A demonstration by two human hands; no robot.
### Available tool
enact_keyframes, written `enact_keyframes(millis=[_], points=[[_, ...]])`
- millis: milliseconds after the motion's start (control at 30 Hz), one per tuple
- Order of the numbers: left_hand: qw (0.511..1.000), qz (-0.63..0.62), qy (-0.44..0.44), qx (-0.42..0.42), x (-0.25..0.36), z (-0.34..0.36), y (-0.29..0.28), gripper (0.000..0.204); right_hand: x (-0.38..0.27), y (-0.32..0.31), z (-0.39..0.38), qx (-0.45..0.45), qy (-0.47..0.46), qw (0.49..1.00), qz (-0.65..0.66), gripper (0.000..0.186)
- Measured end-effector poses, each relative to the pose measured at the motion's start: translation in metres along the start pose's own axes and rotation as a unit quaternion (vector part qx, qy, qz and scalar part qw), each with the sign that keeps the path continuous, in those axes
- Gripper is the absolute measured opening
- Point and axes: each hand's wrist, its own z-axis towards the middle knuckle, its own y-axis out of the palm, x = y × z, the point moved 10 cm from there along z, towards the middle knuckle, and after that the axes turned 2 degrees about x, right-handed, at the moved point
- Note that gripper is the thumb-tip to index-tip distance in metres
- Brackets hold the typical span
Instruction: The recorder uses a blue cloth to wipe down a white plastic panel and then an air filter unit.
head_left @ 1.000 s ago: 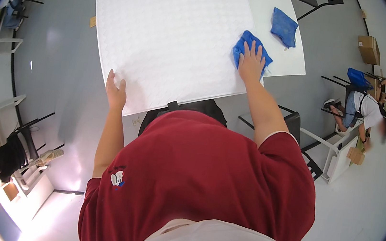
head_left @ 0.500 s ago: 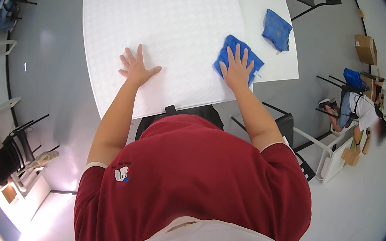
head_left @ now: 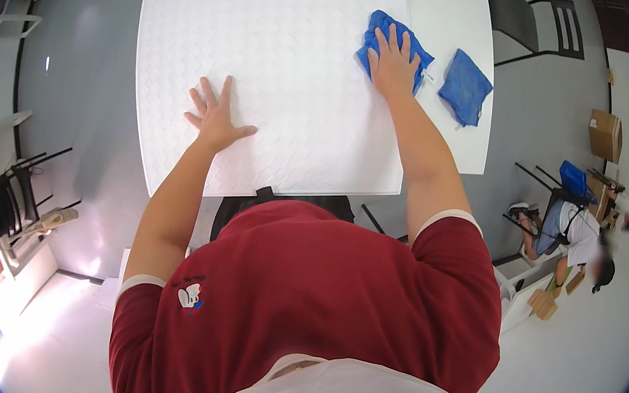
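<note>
Laying the right hand [head_left: 394,70] over a cloth [head_left: 374,25] at the edge of the mat [head_left: 298,77], with flat, fanned fingers. Resting the left hand [head_left: 218,126] on the mat, with fingers wide and empty. With another cloth [head_left: 465,88] on the table [head_left: 450,149], right of the right fingers.
</note>
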Motion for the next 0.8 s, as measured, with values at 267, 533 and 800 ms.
enact_keyframes(millis=[267,533,800], points=[[1.0,-0.002,-0.009,-0.013,-0.001,-0.005,0.0,0.112,-0.003,0.022,0.082,0.018,-0.004,1.0,-0.009,0.047],[0.999,-0.013,-0.018,-0.023,-0.001,-0.004,0.0,0.115,-0.033,0.026,0.112,-0.037,0.038,0.999,-0.009,0.049],[0.999,-0.024,-0.013,-0.03,-0.001,-0.005,0.001,0.111,-0.11,0.031,0.098,-0.042,-0.041,0.998,0.003,0.048]])
